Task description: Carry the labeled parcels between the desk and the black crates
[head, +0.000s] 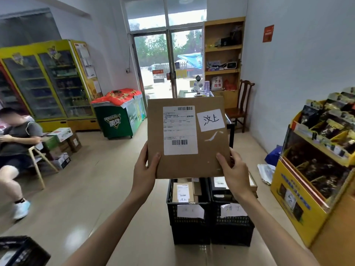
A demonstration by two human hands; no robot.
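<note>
I hold a flat brown cardboard parcel [203, 150] up in front of me, its face towards me. It bears a white shipping label with barcodes and a white handwritten tag. My left hand [144, 173] grips its lower left edge, thumb on the front. My right hand [233, 174] grips its lower right corner the same way. Below the parcel two black crates stand side by side on the floor. The left crate [188, 225] holds a small labeled parcel [182, 191]. The right crate [231, 227] also holds parcels. Each crate has a white paper tag on its front.
A yellow snack display stand [307, 189] fills the right side. A seated person [17, 146] and stacked boxes are at the left, near drink fridges [48, 79]. A green freezer [119, 116], a wooden chair [241, 106] and a glass door lie ahead. Another black crate [21, 250] sits at bottom left.
</note>
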